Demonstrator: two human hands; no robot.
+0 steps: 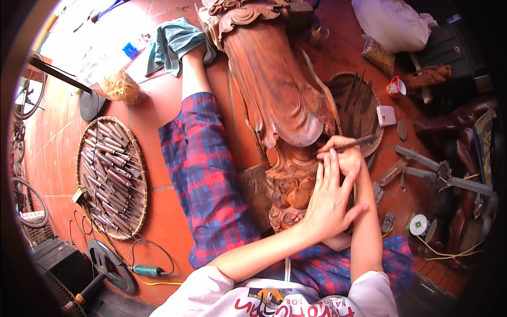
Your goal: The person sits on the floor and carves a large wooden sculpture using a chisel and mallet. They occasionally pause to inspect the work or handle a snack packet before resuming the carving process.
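A large reddish-brown wood carving (269,79) lies lengthwise before me, with smooth drapery-like folds and a scrolled, ornate end close to my body. My right hand (346,157) is closed around a slender dark file-like tool (362,141), whose end meets the carving just below the folds; its exact kind is unclear. My left hand (330,198) lies across the near part of the carving with fingers stretched out, their tips beside the right hand and the tool. The left hand partly covers the ornate end.
On the left stands a round woven basket (143,182) of many wooden-handled chisels. Another basket (377,100) with dark slim tools sits right of the carving. Near it are a red mug (395,87) and a pinkish-white box (386,116). A green-bodied power tool (147,271) trails a cable at lower left.
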